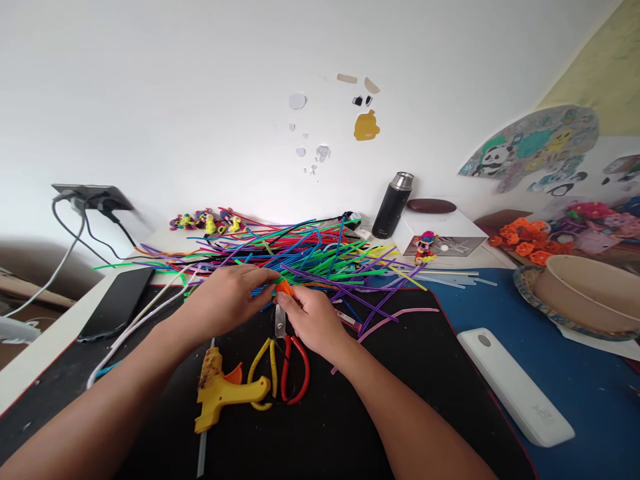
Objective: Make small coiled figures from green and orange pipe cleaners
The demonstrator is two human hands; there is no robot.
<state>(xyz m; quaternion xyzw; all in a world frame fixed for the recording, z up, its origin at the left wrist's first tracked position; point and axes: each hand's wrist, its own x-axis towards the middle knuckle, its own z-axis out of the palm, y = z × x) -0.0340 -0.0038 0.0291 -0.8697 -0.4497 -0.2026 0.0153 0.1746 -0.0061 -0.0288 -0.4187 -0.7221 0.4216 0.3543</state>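
Note:
Between my two hands is a small orange pipe-cleaner piece [285, 287] with a bit of green at its upper left end. My right hand [316, 319] pinches its orange part between thumb and fingers. The fingers of my left hand [231, 293] are closed at the green end; the fingertips are partly hidden. Just below lie red-handled scissors [286, 363] and yellow-handled pliers [264, 373], their upper ends partly covered by my hands. A yellow glue gun [219, 390] rests on the black mat nearer to me, below my left hand.
Loose coloured pipe cleaners [320, 257] spread behind my hands. Beyond them stand a black thermos [393, 207], a white box [453, 233] and small pipe-cleaner figures [206, 221]. A phone [116, 307] lies left; a white power bank [517, 387] and a bowl [585, 293] are right.

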